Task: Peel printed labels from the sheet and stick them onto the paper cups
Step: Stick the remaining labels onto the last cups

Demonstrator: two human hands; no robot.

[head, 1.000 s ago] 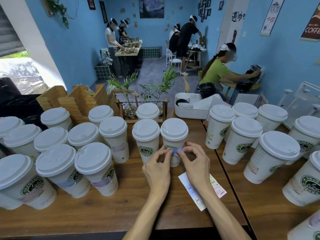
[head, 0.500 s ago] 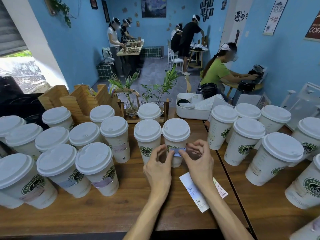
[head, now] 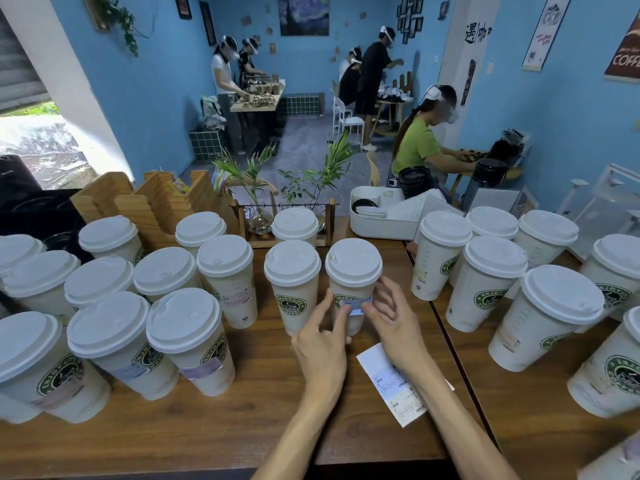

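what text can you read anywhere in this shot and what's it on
"ENJOY LIFE COFFEE": green round logo on the white lidded paper cups.
"COFFE", cut off by the frame edge: brown wall poster.
Black Chinese lettering on the white wall panel: too stylised to read with certainty.
White label sheet on the wooden table, small blue-white label on the cup: print too small.

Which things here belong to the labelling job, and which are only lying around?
In use: label, cup under it, label sheet, left hand, right hand, other cups.

Lying around: wooden holders, plants, white tray, black flask.
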